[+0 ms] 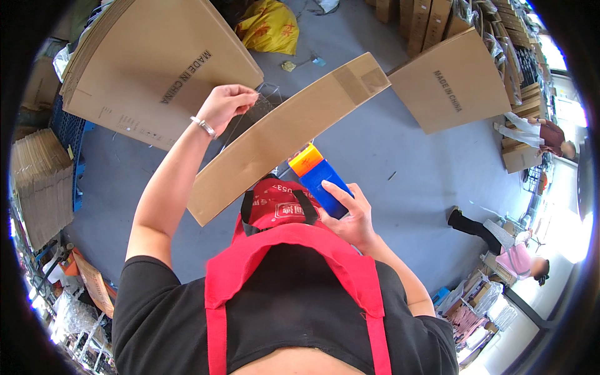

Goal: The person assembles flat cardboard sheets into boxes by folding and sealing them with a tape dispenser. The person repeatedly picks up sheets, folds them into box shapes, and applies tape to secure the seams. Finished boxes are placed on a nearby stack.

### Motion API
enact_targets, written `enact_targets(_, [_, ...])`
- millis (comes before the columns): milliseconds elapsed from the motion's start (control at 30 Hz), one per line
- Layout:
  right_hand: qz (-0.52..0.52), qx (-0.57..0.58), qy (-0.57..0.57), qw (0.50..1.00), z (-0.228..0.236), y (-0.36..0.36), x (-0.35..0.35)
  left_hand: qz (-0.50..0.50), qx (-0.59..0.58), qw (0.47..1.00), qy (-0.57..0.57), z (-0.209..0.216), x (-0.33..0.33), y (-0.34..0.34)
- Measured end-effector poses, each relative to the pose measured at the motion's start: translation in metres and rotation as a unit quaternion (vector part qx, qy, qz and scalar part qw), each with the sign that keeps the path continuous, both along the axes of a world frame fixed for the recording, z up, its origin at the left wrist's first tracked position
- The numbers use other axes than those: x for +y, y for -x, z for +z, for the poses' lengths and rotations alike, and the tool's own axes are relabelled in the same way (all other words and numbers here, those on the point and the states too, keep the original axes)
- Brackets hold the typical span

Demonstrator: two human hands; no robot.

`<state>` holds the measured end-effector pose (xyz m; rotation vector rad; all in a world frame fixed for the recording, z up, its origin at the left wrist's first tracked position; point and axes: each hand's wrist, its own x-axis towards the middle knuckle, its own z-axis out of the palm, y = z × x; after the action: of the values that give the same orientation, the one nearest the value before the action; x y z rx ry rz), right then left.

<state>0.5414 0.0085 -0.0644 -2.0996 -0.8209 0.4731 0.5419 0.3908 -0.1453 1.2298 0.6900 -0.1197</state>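
A long, narrow cardboard box [287, 134] stands slantwise in front of me, with a band of tape across its far right end. My left hand [231, 106] is at the box's far left side, thumb and fingers pinched on clear plastic film [240, 128]. Part of that film is hidden behind the box. On the near side, my right hand [353, 215] is wrapped around a block-shaped blue tool with an orange end [325, 184]. The tool's orange end lies close to the box's near edge; whether it touches cannot be made out.
Flat cartons [162, 69] lean in a stack at the far left, beside a yellow bag [269, 28]. Another large carton [450, 84] stands at the far right. Folded cardboard [40, 187] is piled at the left. Two people [500, 244] are at the right side.
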Motion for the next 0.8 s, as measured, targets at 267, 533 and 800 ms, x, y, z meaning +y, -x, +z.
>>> enact_targets(267, [-0.038, -0.039, 0.039, 0.998, -0.068, 0.017, 0.008, -0.196, 0.068, 0.901, -0.382, -0.151, -0.027, 0.001])
enact_targets(533, [-0.047, -0.016, 0.063, 0.997, -0.068, 0.019, 0.013, -0.303, -0.071, 0.948, -0.060, -0.086, -0.036, 0.017])
enact_targets(800, [-0.034, -0.007, 0.023, 0.999, -0.079, 0.011, 0.011, -0.303, 0.046, 0.711, -0.632, 0.003, -0.110, 0.079])
